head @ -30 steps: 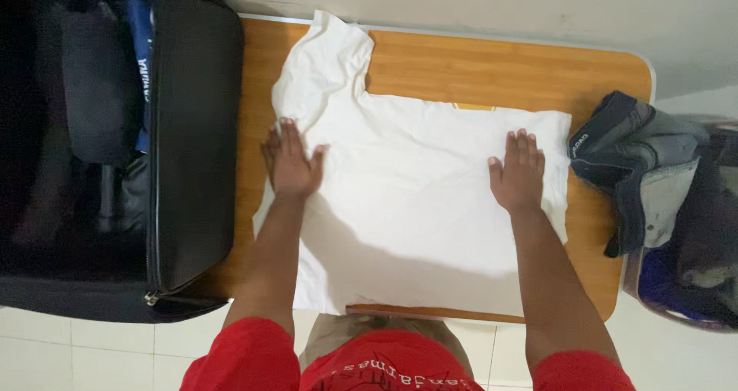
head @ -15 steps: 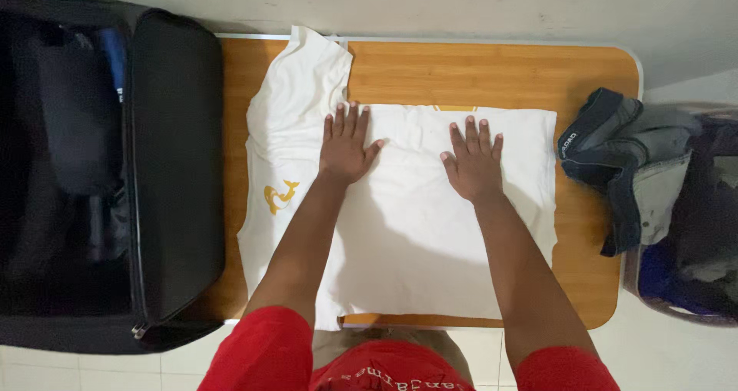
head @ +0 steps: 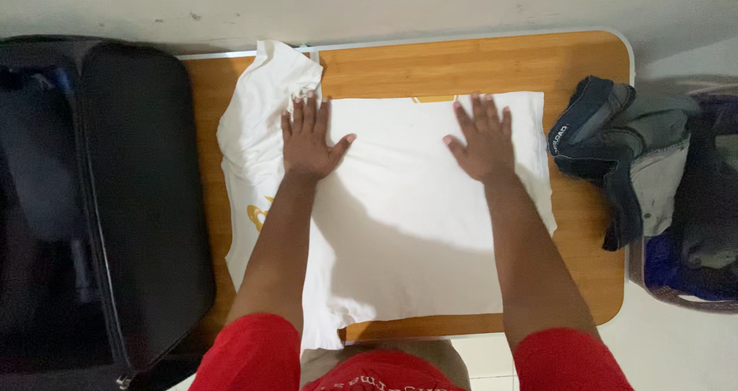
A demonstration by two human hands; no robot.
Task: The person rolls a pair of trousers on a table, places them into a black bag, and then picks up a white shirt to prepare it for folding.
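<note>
1. At the far left an open black suitcase (head: 115,206) stands beside the table, its lid raised and its inside dark; what lies in it is too dim to tell.
2. A wooden table (head: 477,60) with a pale rim fills the middle of the view, and the suitcase's edge overlaps the table's left end.
3. A white t-shirt (head: 407,222) lies spread on the table, partly folded. Its left part is bunched and creased toward the far left corner, and a small yellow print (head: 257,214) shows near its left edge, half hidden by the forearm.
4. The left hand (head: 307,141) lies flat on the shirt, palm down, fingers together and pointing away from the person, thumb out to the side. It grips nothing; it presses where the smooth folded panel meets the bunched cloth.
5. The right hand (head: 484,137) also lies flat and open on the shirt, fingers slightly spread, near the far edge of the folded panel. It holds nothing.
6. Both arms come out of red sleeves (head: 569,360) at the bottom edge.
7. At the right end of the table a heap of dark clothes (head: 615,153), blue and grey, hangs over the edge, just beside the shirt.
</note>
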